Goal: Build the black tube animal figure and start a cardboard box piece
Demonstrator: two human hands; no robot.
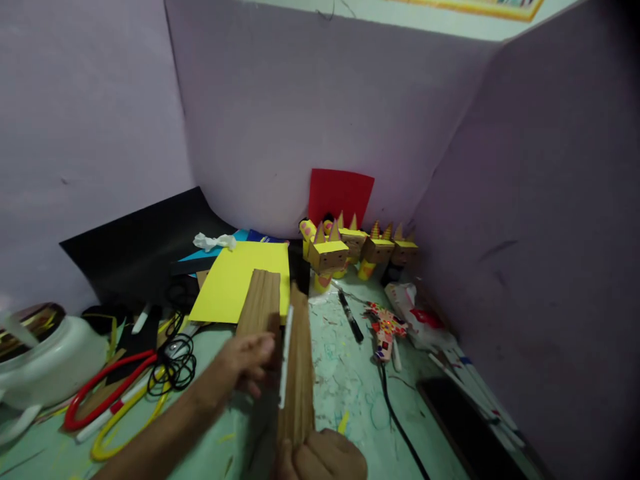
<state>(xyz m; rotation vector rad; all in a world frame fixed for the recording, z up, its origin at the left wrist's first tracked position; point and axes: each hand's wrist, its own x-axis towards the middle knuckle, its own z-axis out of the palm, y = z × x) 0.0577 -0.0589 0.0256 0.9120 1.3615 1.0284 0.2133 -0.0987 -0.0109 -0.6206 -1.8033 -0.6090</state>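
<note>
Two long panels of brown corrugated cardboard point(300, 360) stand at an angle to each other over the table; I cannot tell whether they are one folded piece. A thin white strip point(286, 360) runs along the edge between them. My right hand point(327, 457) is closed around the near end of the right panel. Beside the left panel point(260, 303) is my left hand point(250, 363), somewhat blurred, its fingers loosely bent and apart. Nothing shows in its fingers, and whether it touches the cardboard is unclear. Behind the panels lies a yellow sheet point(220, 287).
Rightward lie a patterned glue gun point(387, 327) with a black cord, a black pen point(351, 317) and a dark flat object point(465, 427). Several box-headed figures point(327, 257) stand at the back by a red sheet point(340, 193). Red-and-yellow-handled tools point(75, 407) and a white pot point(55, 367) occupy the left.
</note>
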